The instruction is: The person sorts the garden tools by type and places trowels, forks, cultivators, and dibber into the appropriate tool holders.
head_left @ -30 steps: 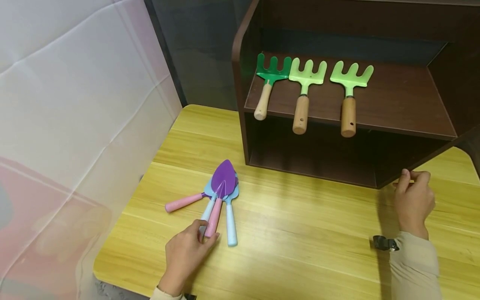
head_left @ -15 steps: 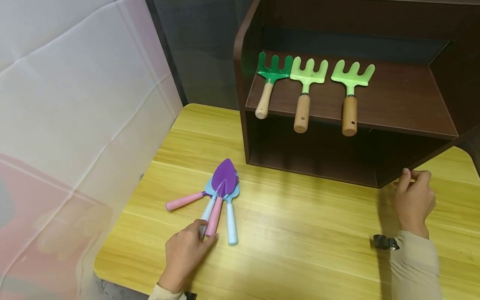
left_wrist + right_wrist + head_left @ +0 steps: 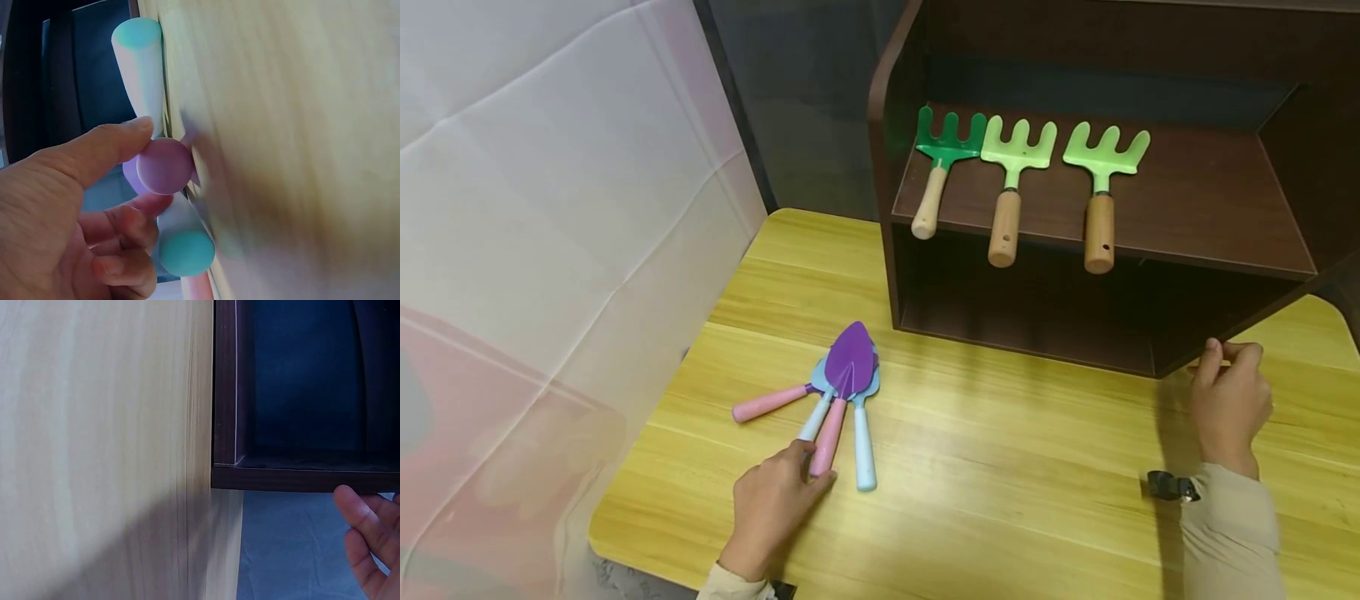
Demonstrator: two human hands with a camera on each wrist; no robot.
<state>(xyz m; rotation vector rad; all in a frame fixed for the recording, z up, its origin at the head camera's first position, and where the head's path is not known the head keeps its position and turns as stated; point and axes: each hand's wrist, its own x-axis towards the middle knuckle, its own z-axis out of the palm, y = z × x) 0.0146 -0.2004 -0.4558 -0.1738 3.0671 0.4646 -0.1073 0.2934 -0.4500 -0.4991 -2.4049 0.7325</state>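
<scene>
My left hand pinches the end of the pink handle of a purple trowel, thumb on one side and index finger on the other. In the left wrist view that pink handle shows end-on between two pale blue handles. The purple blade tops a fanned pile on the table. Under it lie a trowel with a pale blue handle, another blue-handled one and a pink-handled one. At the dark brown shelf, my right hand is by the front right corner, thumb tip right at its side panel.
Three hand forks lie on the upper board, handles overhanging its front: a dark green one and two light green ones, the middle fork and the right fork. The yellow wood table ends beside a pale curtain at left.
</scene>
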